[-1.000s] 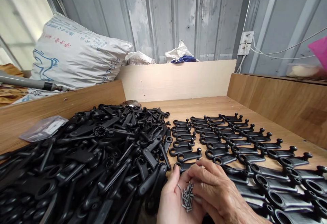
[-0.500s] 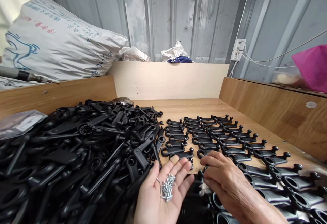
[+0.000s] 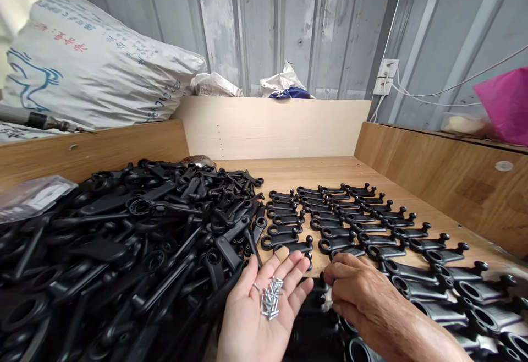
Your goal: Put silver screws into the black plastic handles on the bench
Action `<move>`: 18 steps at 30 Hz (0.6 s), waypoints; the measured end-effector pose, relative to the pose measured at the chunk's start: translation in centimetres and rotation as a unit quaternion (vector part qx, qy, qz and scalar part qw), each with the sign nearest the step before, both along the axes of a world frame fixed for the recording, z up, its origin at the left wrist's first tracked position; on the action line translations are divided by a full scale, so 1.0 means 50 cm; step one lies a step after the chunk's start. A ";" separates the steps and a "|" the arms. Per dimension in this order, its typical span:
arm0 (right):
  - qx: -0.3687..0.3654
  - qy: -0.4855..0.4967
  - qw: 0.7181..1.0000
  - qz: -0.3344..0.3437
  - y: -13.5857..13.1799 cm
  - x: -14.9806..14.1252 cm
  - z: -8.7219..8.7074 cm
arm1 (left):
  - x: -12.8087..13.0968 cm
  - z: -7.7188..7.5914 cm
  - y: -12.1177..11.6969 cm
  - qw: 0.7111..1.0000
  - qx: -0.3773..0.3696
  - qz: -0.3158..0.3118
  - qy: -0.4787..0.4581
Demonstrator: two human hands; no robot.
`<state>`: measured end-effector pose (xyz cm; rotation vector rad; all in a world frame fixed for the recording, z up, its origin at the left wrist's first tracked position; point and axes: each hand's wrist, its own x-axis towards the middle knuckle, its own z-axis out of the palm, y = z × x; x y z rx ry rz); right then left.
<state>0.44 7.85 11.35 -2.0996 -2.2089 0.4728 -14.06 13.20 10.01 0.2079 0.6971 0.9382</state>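
Note:
My left hand (image 3: 264, 310) is palm up with its fingers spread and slightly curved. Resting in its palm is a small heap of silvery screws (image 3: 271, 299). Palm down beside it, my right hand (image 3: 363, 290) has its fingers curled together at the near end of the rows. Its fingertips are at a black ball-ended part (image 3: 324, 284), and a pale bit (image 3: 328, 300) shows below them. What the fingers pinch is hidden. Black crank arms (image 3: 381, 251), each with a ring at one end and a ball knob at the other, lie in rows past this hand.
A large pile of loose black arms (image 3: 165, 208) fills the left side. A clear plastic bag (image 3: 37, 197) lies on it. Wooden boards (image 3: 272, 128) wall the table. Beyond them are a white sack (image 3: 107, 65), a power tool (image 3: 37, 117), sockets (image 3: 385, 76) and a pink bag (image 3: 505, 106).
My right hand has shifted slightly down, its fingers more curled, uncovering a crank arm beyond it. A pale bit now shows below its fingertips. My left hand still holds the screws.

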 end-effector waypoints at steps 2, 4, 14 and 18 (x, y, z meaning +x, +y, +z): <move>-0.002 -0.004 1.000 0.000 0.000 0.000 0.002 | 0.000 -0.001 0.000 1.000 0.000 -0.004 -0.002; -0.002 -0.010 1.000 0.006 0.000 0.003 -0.003 | -0.001 -0.005 0.000 1.000 0.001 -0.006 -0.006; 0.361 0.104 0.910 0.176 0.002 0.018 -0.056 | 0.007 -0.074 -0.003 0.981 0.005 -0.123 -0.149; 0.377 0.097 0.892 0.229 0.009 -0.006 -0.077 | 0.006 -0.087 -0.002 0.967 0.009 -0.178 -0.181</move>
